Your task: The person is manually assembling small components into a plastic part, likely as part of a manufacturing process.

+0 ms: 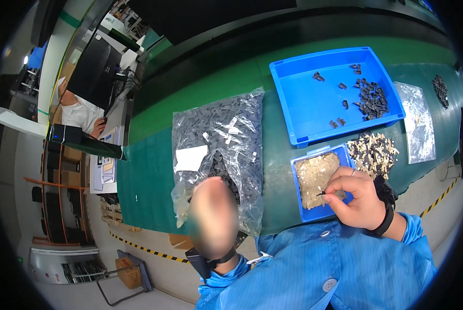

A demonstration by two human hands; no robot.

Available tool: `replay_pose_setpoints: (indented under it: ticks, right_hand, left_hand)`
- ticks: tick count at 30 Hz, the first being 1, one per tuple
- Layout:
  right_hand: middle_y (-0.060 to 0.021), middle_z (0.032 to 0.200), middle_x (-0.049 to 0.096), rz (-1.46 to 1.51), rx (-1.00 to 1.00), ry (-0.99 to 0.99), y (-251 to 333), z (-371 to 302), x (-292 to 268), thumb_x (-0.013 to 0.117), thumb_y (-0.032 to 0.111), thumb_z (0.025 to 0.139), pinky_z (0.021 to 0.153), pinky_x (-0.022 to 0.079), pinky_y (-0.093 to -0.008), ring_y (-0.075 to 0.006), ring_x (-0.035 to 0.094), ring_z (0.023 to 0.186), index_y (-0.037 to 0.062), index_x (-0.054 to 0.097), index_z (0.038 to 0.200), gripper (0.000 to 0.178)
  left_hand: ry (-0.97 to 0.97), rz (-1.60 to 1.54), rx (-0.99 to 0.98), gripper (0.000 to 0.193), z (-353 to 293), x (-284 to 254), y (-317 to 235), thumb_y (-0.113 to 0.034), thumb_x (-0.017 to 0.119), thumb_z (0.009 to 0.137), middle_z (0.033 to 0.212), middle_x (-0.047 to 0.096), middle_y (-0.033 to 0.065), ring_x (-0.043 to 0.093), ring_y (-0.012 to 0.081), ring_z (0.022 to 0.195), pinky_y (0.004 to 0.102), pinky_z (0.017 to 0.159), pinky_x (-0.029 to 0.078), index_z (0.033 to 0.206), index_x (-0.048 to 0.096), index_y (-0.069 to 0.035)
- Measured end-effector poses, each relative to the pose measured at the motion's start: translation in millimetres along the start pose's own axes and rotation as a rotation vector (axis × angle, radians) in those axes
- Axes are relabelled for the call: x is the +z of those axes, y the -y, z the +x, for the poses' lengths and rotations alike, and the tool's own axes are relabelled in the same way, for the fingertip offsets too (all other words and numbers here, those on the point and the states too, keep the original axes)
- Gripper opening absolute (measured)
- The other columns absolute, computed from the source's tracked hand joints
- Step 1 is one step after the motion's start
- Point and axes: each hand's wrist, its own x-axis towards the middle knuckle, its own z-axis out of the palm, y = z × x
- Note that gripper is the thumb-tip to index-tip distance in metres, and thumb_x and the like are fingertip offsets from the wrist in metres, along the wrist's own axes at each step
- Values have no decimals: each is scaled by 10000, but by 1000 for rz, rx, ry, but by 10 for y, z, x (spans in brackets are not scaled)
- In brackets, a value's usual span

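My right hand pinches a small black part between thumb and fingertips. It hovers over the small blue bin, which holds a layer of tiny beige pieces. At the mouth of a large clear plastic bag full of dark grey plastic parts is my left hand. Blur covers most of that hand, so its fingers and anything in them cannot be made out. A pile of mixed black and beige small pieces lies beside the small bin, just beyond my right hand.
Behind the small bin stands a larger blue tray with black parts clustered at its right. A flat clear bag and a small black pile lie farther right on the green mat. Another person sits at far left near a monitor.
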Motion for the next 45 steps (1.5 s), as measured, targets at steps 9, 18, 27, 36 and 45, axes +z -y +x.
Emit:
replay_pose_setpoints:
  ticks: [9, 18, 27, 36, 45]
  right_hand:
    - [-140, 1065, 633, 68, -239, 94, 41, 66, 41, 754, 69, 742, 796, 520, -373, -297, 632, 927, 28, 615, 1164, 446]
    - [-133, 1053, 639, 65, -236, 42, 42, 40, 74, 767, 134, 755, 792, 515, -390, -318, 629, 937, 17, 574, 1194, 494]
    - [-126, 1000, 654, 56, -159, -50, -54, -39, 57, 766, 102, 757, 758, 527, -363, -291, 646, 894, 4, 551, 1222, 522]
    - [-114, 929, 693, 191, -107, -80, -49, -59, 79, 727, 25, 790, 733, 548, -333, -255, 692, 846, -11, 532, 1234, 487]
    - [-121, 943, 705, 183, -181, -77, -121, -49, 77, 716, 17, 800, 747, 552, -343, -272, 701, 857, -7, 513, 1229, 475]
  left_hand:
    - [552, -1623, -603, 170, -144, -23, -635, -89, 598, 918, 871, 602, 126, 548, 212, 794, 319, 688, 448, 1065, 548, -19]
    - [790, -1632, -557, 213, -244, 327, -764, 61, 586, 894, 1000, 628, 114, 604, 174, 961, 308, 853, 480, 1084, 520, -8]
    - [261, -804, 380, 267, -210, 574, -793, 140, 685, 741, 906, 693, 186, 688, 266, 842, 331, 731, 552, 909, 533, -1]
    - [56, -657, 630, 340, -205, 562, -809, 135, 752, 668, 839, 692, 193, 689, 294, 769, 352, 691, 571, 899, 539, 5]
    - [273, -676, 334, 203, -192, 442, -839, 110, 684, 752, 885, 683, 192, 683, 262, 781, 318, 692, 552, 939, 650, 39]
